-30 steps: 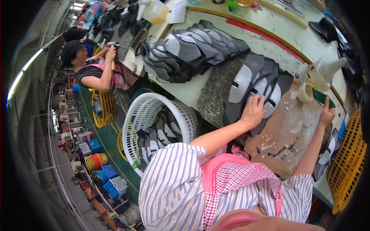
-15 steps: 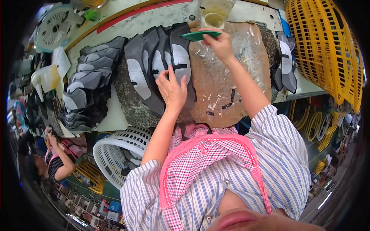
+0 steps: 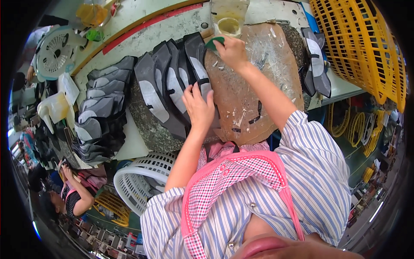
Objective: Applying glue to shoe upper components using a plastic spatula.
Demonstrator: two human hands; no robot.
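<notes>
Fanned row of dark shoe-upper pieces [image 3: 172, 86], each with a pale grey panel, lying overlapped on the workbench [image 3: 276, 13] at the left edge of a brown, glue-spattered work board [image 3: 254, 99]. The pieces appear thin, flat and light; they probably flex like cut fabric or synthetic leather, so a single piece is best lifted at a free edge or corner, with the stack pressed flat to stop it sliding. The left hand [image 3: 199, 108] rests on the rightmost pieces, fingers spread and laid flat, pinning rather than gripping. The right hand [image 3: 233, 51] reaches to the far edge of the board, fingers closed around a small green item [image 3: 214, 42], apparently an applicator or lid, just beside a translucent cup of yellowish liquid [image 3: 228, 26]. A second heap of grey pieces [image 3: 99, 112] lies to the left, more pieces [image 3: 317, 64] to the right near a yellow basket [image 3: 358, 47]. A white basket [image 3: 138, 181] stands below the bench.
</notes>
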